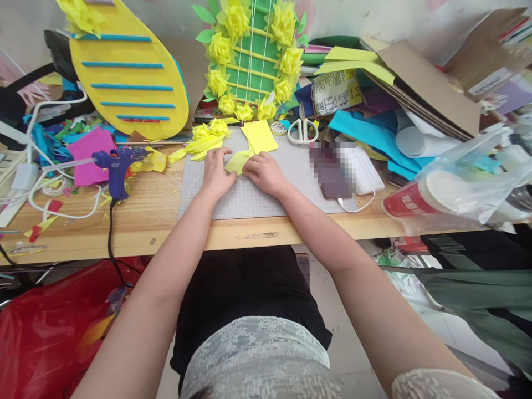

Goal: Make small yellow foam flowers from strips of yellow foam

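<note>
A small folded piece of yellow paper [236, 162] lies between my hands, low over the grey cutting mat [249, 200]. My left hand [216, 174] curls round its left side, with the thumb at the lower corner and the index finger above. From the right, my right hand [266, 173] is closed on the paper's other edge, its fingers bunched together. Just beyond are square yellow sheets [261, 136]. Left of those sits a bunch of yellow paper flower pieces [208, 137]. White-handled scissors [303, 131] and a roll of tape [278, 128] rest at the mat's far edge.
A purple glue gun [118, 169] stands at left, its cord hanging off the table. Behind are a flower-trimmed green panel [257, 55] and a yellow board [128, 83]. On the right are a phone [334, 185], a bagged red cup [409, 197] and stacked cardboard [432, 88].
</note>
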{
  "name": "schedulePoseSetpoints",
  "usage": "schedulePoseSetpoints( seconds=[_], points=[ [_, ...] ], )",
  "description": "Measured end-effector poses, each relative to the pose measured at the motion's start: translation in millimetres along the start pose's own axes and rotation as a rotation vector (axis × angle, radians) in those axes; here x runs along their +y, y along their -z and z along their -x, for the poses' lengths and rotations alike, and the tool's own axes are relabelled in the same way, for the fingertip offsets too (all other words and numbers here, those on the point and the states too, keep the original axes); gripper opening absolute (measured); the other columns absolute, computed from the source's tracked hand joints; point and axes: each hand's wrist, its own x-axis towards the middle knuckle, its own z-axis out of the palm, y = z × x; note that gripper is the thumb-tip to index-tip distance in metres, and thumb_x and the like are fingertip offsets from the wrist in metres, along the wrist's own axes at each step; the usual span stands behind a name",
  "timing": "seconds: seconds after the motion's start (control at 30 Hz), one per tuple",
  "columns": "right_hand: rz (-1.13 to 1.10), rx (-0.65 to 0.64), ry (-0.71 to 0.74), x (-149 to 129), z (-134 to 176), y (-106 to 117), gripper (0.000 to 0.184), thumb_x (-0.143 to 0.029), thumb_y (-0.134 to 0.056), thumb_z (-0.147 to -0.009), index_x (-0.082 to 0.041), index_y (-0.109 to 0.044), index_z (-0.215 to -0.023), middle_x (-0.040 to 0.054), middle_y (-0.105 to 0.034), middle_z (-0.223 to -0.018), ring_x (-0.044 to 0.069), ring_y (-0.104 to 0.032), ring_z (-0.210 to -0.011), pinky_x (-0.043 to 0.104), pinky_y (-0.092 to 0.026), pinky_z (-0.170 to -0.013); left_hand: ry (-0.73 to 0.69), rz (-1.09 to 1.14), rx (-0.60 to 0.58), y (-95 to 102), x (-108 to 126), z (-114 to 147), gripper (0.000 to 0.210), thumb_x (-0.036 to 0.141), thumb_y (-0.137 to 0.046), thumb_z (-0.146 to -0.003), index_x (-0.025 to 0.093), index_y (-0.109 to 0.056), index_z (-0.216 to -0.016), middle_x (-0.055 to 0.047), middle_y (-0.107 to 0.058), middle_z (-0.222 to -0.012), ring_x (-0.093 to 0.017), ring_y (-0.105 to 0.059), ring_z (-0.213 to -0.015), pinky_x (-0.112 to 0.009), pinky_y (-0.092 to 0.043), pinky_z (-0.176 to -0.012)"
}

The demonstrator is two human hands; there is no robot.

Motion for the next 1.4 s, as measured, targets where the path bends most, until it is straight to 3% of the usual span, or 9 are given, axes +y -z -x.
schedulePoseSetpoints(
  seconds=[0.17, 0.33, 0.7, 1.03, 1.4],
  points=[
    [-0.15, 0.002, -0.063, 1, 1, 0, 0.017, -0.026, -0.054, -0.087, -0.019, -0.068, -0.093, 0.0073, -0.067, -0.099, 0.021, -0.055, -0.097, 0.035, -0.041, -0.09, 0.008, -0.084, -0.039, 2.5, 4, 3, 0.025, 0.012, -0.064, -0.068, 0.022, -0.062, -0.091, -0.008, -0.05, -0.106, -0.026, -0.05, -0.111, -0.043, -0.041, -0.104],
    [-0.279, 0.039, -0.242, -3, -1, -3, 0.02, -0.022, -0.054, -0.084, -0.019, -0.062, -0.102, 0.0035, -0.068, -0.091, 0.016, -0.058, -0.082, 0.03, -0.044, -0.079, 0.047, -0.147, -0.057, 2.5, 7, 3, 0.006, 0.018, -0.064, -0.071, 0.021, -0.066, -0.076, -0.006, -0.05, -0.096, -0.027, -0.05, -0.108, -0.044, -0.041, -0.1],
    [-0.128, 0.056, -0.364, -19, -4, -4, 0.024, -0.019, -0.047, -0.082, -0.019, -0.055, -0.105, 0.0046, -0.068, -0.091, 0.019, -0.059, -0.082, 0.032, -0.045, -0.075, 0.046, -0.172, -0.059, 2.6, 8, 4, 0.008, 0.016, -0.062, -0.072, 0.022, -0.068, -0.073, -0.006, -0.051, -0.091, -0.028, -0.053, -0.105, -0.044, -0.042, -0.097],
    [-0.036, 0.064, -0.339, -22, -4, -5, 0.017, -0.018, -0.047, -0.084, -0.018, -0.058, -0.097, 0.008, -0.068, -0.096, 0.02, -0.058, -0.084, 0.032, -0.044, -0.074, 0.051, -0.176, -0.083, 4.3, 11, 5, 0.015, 0.015, -0.061, -0.072, 0.024, -0.07, -0.08, -0.007, -0.052, -0.093, -0.029, -0.053, -0.107, -0.045, -0.041, -0.097],
    [0.095, 0.006, -0.348, -28, -5, -3, 0.024, -0.02, -0.042, -0.09, -0.015, -0.062, -0.101, 0.0126, -0.066, -0.106, 0.022, -0.059, -0.091, 0.032, -0.042, -0.076, 0.086, -0.212, -0.111, 3.0, 16, 4, 0.017, 0.019, -0.058, -0.076, 0.024, -0.073, -0.081, -0.007, -0.054, -0.096, -0.029, -0.053, -0.109, -0.045, -0.04, -0.097]
  ],
)
